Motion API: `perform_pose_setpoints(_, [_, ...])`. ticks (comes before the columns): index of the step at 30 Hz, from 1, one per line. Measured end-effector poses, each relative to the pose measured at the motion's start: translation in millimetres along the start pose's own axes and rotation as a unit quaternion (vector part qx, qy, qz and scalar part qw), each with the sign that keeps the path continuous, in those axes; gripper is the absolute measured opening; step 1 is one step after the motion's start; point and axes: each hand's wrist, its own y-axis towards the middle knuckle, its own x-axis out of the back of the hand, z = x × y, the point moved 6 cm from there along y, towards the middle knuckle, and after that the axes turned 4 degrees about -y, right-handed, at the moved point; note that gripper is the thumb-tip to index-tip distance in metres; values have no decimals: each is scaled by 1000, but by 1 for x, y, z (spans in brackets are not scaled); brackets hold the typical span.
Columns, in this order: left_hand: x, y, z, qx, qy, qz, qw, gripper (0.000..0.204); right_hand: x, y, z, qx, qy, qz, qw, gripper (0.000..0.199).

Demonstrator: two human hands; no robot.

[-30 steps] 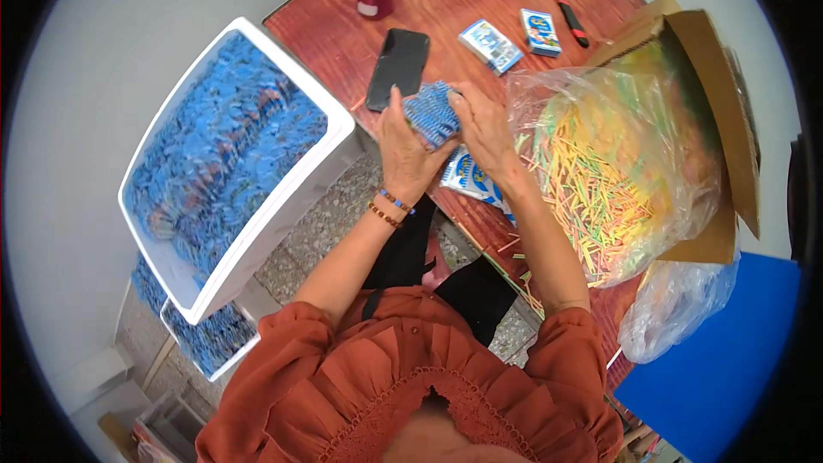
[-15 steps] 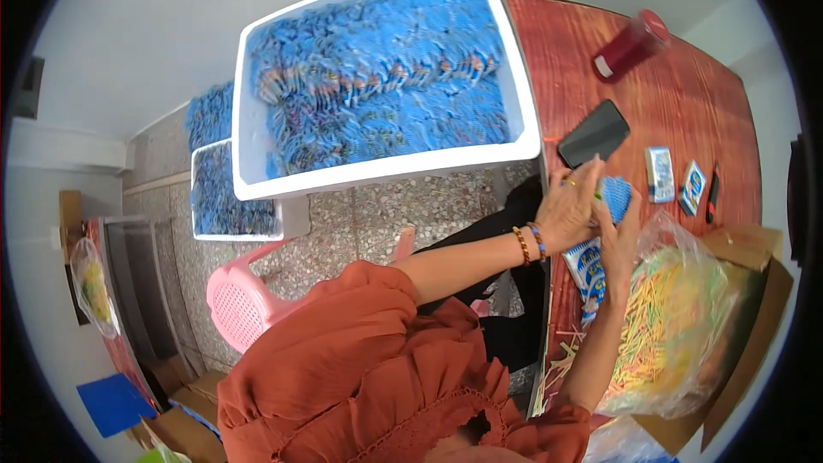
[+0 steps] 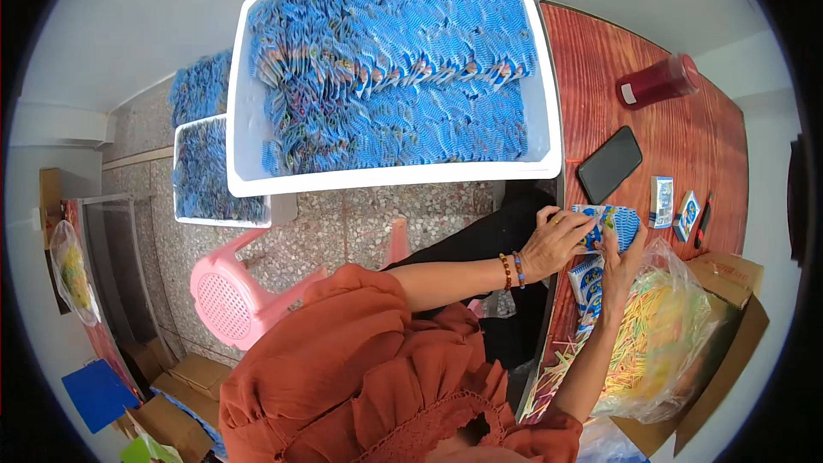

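A small blue and white printed packet (image 3: 628,225) is held between my two hands above the wooden table. My left hand (image 3: 555,247), with beaded bracelets on the wrist, pinches its left side. On the other side my right hand (image 3: 624,264) grips it, thumb on the face and fingers along the edge. Just below, more blue and white packets (image 3: 586,291) lie on the table beside my right wrist. A clear plastic bag (image 3: 677,326) full of thin coloured sticks sits in an open cardboard box (image 3: 742,377), right of my right forearm.
A white foam box (image 3: 394,182) packed with blue packets stands left of the table (image 3: 591,60), a smaller foam box (image 3: 225,221) below it. On the table are a phone (image 3: 610,165), red bottle (image 3: 656,83), small packs (image 3: 661,201) and a cutter (image 3: 703,221). A pink chair (image 3: 230,302) stands left.
My hands have moved apart slightly, and more of the packet shows between them. My left hand has shifted down and left. The whole view has also shifted a little.
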Motion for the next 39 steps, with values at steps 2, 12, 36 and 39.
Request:
perform_pose_setpoints(2, [8, 4, -2, -10, 11, -16, 1000, 59, 0, -3, 14, 7, -15, -18, 1000, 40])
perform_pose_setpoints(12, [201, 36, -15, 6, 82, -176, 981, 49, -82, 14, 208, 104, 104, -23, 989, 40])
perform_pose_setpoints(36, [471, -25, 211, 382, -15, -326, 865, 33, -381, 19, 376, 273, 37, 160, 948, 44])
perform_pose_setpoints(39, [467, -14, 207, 363, 9, -275, 890, 36, -377, 28, 369, 282, 31, 141, 948, 55])
